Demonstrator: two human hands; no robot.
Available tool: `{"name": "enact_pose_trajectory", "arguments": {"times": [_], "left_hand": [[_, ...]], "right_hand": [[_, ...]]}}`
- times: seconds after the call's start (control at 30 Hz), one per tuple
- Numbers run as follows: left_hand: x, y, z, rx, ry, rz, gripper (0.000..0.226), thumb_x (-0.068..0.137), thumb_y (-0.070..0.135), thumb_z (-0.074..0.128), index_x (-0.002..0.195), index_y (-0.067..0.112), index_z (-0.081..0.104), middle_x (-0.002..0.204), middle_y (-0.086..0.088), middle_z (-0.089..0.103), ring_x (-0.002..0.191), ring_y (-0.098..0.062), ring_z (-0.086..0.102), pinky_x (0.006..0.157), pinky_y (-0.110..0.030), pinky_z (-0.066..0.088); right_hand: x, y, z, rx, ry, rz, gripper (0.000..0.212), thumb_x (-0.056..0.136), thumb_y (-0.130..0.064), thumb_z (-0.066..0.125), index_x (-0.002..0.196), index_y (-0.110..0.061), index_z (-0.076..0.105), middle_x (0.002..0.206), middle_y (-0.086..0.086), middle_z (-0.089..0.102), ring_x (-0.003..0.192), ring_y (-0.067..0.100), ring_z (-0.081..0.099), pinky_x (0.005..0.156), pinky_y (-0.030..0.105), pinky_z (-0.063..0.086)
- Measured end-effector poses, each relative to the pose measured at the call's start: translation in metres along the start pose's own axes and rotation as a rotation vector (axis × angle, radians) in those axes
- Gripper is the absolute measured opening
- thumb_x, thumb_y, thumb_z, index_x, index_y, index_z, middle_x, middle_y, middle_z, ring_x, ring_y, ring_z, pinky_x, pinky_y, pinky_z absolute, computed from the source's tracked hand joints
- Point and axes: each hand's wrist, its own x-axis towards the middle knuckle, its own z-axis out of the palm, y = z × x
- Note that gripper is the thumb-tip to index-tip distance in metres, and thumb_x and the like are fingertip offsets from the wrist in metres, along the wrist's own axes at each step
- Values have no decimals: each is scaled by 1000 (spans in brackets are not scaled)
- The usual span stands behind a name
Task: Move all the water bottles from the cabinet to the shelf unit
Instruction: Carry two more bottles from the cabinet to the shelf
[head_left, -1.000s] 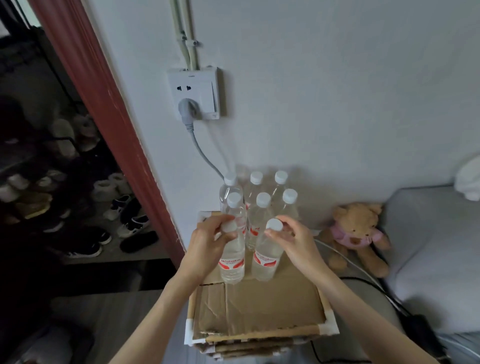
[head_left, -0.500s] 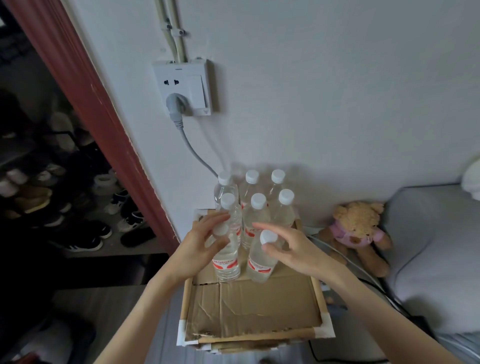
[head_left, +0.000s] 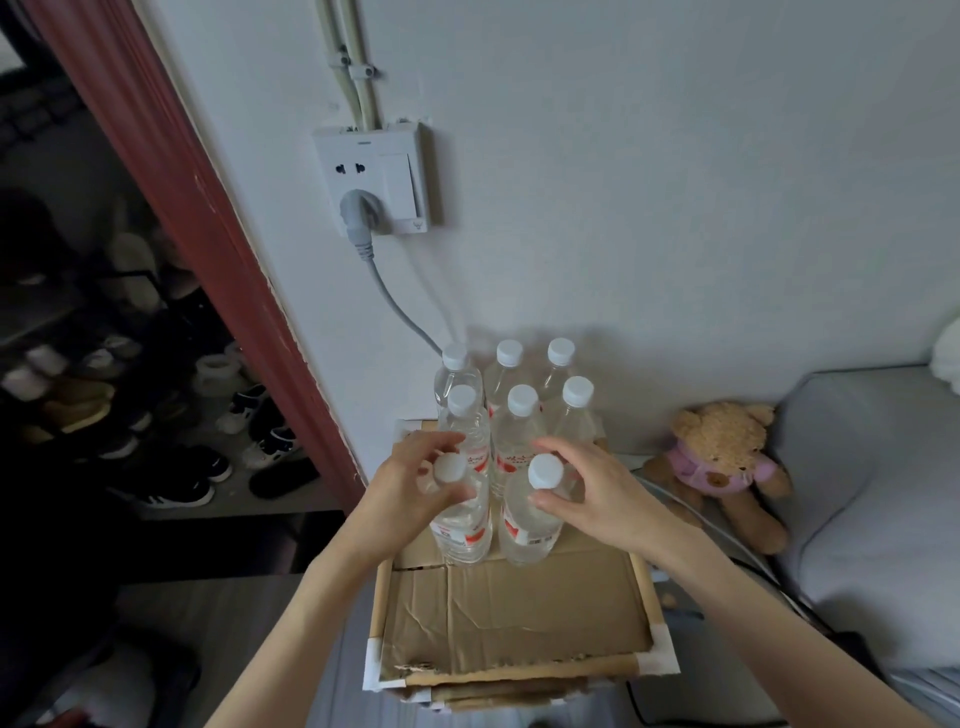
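Fingers of both hands are curling round two front bottles — left hand, right hand — grips tightening since a moment ago, lift pending.

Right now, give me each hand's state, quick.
Left hand: grip closed around the front-left bottle, just under its cap.
Right hand: grip closed around the front-right bottle at its neck.

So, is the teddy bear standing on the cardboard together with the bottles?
No, the teddy bear sits to the right of the cardboard, against the wall, apart from the bottles.
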Motion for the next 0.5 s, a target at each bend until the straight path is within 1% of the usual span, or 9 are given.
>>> {"name": "enact_pose_trajectory", "arguments": {"times": [0.07,0.1,0.13,0.17,0.2,0.27,0.33,0.4,0.5], "left_hand": [[-2,0,-6,-57,-169,27,43,84,15,63,123,28,51,125,17,49,117,6,44,96,-12,36],[-3,0,-8,-90,-222,22,43,87,11,58,126,26,50,128,18,48,120,8,41,98,-9,35],[-4,0,-9,-113,-235,11,42,89,8,54,127,25,50,129,17,49,121,9,41,99,-8,34],[-3,0,-9,-118,-205,-5,40,89,7,54,124,26,52,126,15,53,119,8,44,98,-9,36],[-2,1,-6,-89,-137,-19,37,87,9,57,118,28,55,122,14,57,114,6,49,95,-9,39],[1,3,1,21,23,-42,32,79,15,68,104,32,59,108,14,62,98,4,55,82,-6,41],[3,3,7,67,110,-46,33,72,21,75,98,30,59,99,15,62,91,4,55,73,-5,39],[2,1,8,51,72,-37,37,72,21,75,105,28,58,103,14,60,94,3,53,78,-7,39],[-1,-1,2,26,-123,9,47,81,14,66,123,28,50,121,13,55,110,0,50,95,-16,39]], "right_hand": [[-3,3,-2,68,-56,-6,53,86,-38,58,134,-38,36,136,-15,43,125,1,35,105,27,32],[-5,3,-2,88,-51,-8,51,87,-34,58,133,-37,38,136,-14,44,125,1,36,106,27,31],[-5,3,-3,99,-23,-5,48,86,-31,60,131,-34,43,133,-13,48,121,1,39,104,26,32],[-5,3,-3,107,18,6,44,85,-28,62,127,-31,48,129,-11,52,116,1,43,101,24,35],[-5,2,-2,116,61,23,42,83,-28,65,123,-28,52,124,-9,56,110,2,47,98,24,37],[-2,1,0,118,129,43,41,76,-31,71,114,-24,57,113,-8,62,102,4,54,94,28,44],[-1,4,3,99,136,44,43,73,-35,73,111,-23,57,109,-9,63,101,5,56,92,32,46],[-2,5,6,87,110,37,44,74,-39,71,112,-24,55,110,-11,60,102,3,54,92,33,46],[-3,8,6,103,86,42,46,75,-39,70,115,-25,51,113,-11,57,105,5,52,93,33,44]]}}
